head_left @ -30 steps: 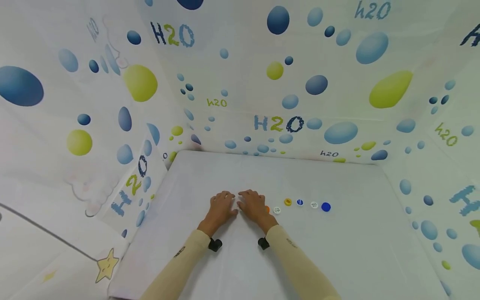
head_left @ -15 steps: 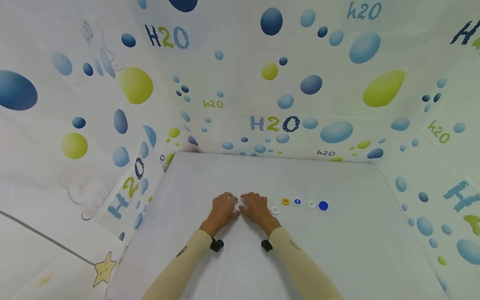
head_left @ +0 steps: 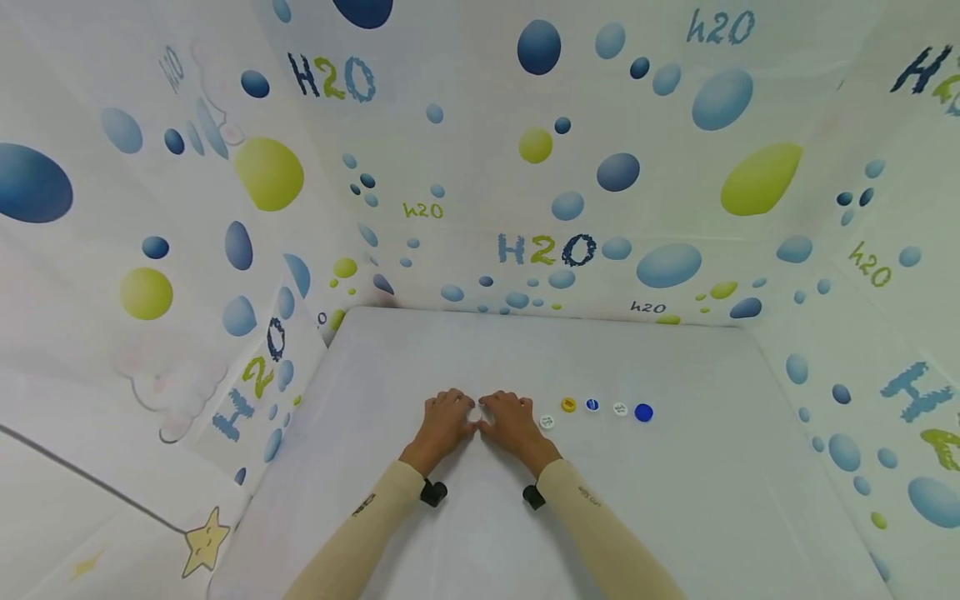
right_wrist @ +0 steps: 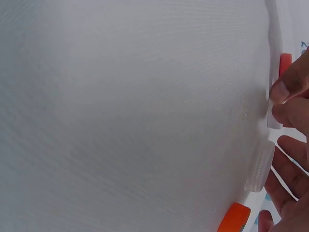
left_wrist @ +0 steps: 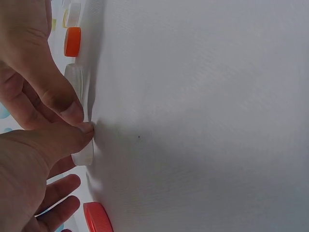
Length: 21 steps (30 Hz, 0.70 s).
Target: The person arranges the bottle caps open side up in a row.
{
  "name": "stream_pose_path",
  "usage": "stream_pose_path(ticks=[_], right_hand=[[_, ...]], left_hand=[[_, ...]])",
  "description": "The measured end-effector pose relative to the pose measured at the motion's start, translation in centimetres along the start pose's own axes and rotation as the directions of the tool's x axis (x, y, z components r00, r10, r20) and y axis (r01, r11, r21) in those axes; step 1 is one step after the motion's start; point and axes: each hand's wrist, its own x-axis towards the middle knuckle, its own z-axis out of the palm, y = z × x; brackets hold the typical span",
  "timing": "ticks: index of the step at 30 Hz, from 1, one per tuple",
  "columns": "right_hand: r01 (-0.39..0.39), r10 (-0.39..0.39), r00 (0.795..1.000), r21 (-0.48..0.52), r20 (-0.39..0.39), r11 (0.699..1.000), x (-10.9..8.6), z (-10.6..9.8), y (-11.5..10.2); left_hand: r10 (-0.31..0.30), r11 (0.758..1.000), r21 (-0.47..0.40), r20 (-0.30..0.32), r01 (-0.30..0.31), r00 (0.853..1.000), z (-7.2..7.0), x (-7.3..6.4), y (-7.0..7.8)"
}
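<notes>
My left hand [head_left: 444,422] and right hand [head_left: 512,422] meet at the middle of the white table, thumbs nearly touching. Between them lies a white bottle cap [head_left: 475,414], flat on the cloth. Both thumbs are on its near edge in the left wrist view, with the cap's side [left_wrist: 84,157] showing below my left thumb; curled fingers reach round its far side, partly hidden. Under my right hand stands a clear ribbed cap [right_wrist: 260,166], with an orange cap [right_wrist: 235,218] beyond it. A red cap [left_wrist: 98,217] sits beside my left hand.
To the right of my hands several caps run in a loose row: a white one [head_left: 547,422], a yellow one [head_left: 568,405], a blue-and-white one [head_left: 592,405], another white one [head_left: 620,409] and a blue one [head_left: 643,412]. Patterned cloth walls [head_left: 480,208] surround the table.
Both hands have drawn slightly closer together, and the white cap now shows between them. The orange cap by my right wrist has gone out of sight behind it. The head view has shifted a little.
</notes>
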Motion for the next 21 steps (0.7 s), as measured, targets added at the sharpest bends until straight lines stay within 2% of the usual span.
stream_pose_path(ticks=[7,21], right_hand=[[0.013,-0.012,1.000,-0.019,0.020,1.000,0.01,-0.07,-0.04],[0.037,-0.037,0.999,-0.057,-0.014,0.998,0.23,0.24,-0.12]], left_hand=[[0.009,1.000,-0.004,0.005,-0.009,1.000,0.03,-0.08,-0.02],[0.025,1.000,0.016,-0.032,-0.025,0.999,0.34,0.11,-0.29]])
